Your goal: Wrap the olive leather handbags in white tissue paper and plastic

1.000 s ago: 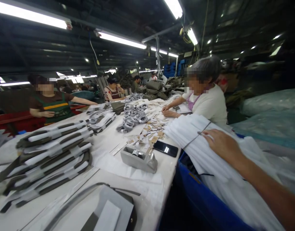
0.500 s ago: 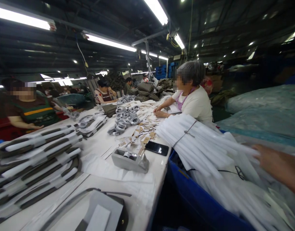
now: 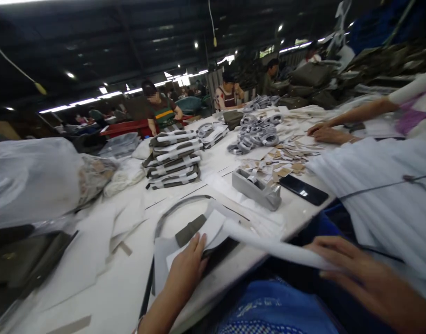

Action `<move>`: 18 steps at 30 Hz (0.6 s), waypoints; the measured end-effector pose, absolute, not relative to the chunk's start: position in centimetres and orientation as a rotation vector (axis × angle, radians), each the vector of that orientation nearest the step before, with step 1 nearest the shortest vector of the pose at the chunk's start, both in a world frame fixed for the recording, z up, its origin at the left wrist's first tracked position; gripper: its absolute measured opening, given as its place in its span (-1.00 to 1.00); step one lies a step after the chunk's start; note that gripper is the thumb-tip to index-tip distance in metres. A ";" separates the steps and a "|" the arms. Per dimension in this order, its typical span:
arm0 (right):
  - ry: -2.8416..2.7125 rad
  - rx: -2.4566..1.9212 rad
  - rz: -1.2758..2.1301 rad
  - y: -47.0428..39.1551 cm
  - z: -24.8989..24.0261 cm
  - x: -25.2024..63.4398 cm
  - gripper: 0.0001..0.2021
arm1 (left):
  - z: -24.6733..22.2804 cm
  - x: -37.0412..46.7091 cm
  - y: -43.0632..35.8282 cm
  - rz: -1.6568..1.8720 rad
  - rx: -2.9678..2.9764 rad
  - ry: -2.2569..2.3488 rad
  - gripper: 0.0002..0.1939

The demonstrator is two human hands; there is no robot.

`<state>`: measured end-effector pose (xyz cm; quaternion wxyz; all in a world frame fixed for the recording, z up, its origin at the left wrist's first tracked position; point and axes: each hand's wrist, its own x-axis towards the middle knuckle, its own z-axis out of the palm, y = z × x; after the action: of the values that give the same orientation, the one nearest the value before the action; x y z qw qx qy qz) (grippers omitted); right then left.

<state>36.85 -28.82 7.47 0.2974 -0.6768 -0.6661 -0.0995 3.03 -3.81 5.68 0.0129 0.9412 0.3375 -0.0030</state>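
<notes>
"White strip (image 3: 279, 248): how is it held?"

"Its near end is pinched in the right hand (image 3: 355, 273); its long axis is slanted left-forward across the worktop (image 3: 125, 283) edge to the bag (image 3: 190, 230)."

"Left hand (image 3: 187, 266)?"

"Laid by the far end, on the card (image 3: 213, 226); its grip cannot be told."

Long strip (image 3: 279, 249): soft-looking foam, matt, smooth; same foam-like finish shown by bundled strips (image 3: 376, 167); pale sheet (image 3: 214, 224): matt, paper-like; tape dispenser (image 3: 249, 189): dull, smooth plastic seen; phone (image 3: 300, 187): faced in glossy, glass-like black, light mirrored; bench (image 3: 124, 294): smooth, faintly sheened; scattered tags (image 3: 284, 157): matt paper and card; large bag (image 3: 32, 176): thin translucent plastic, crinkled, shiny; stacked pieces (image 3: 174, 157): matt cloth, wrapped in foam-like bands; blue garment (image 3: 279, 299): matt cloth
</notes>
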 end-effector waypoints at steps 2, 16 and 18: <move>-2.000 -1.692 -0.032 -25.2 6.7 34.5 -0.64 | 7.5 3.5 -3.5 -0.131 2.857 1.056 -0.40; -1.870 -1.445 -0.392 -12.5 1.1 22.6 -0.74 | 7.3 3.3 -3.9 -0.028 2.815 1.027 -0.19; -1.869 -1.398 -0.406 -12.3 0.6 22.4 -0.72 | 6.3 3.2 -4.3 0.012 2.843 1.060 -0.09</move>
<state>22.44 -12.28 0.58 0.3768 -0.5465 -0.7309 -0.1589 3.24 -4.33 6.26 0.0536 0.9356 0.3489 0.0041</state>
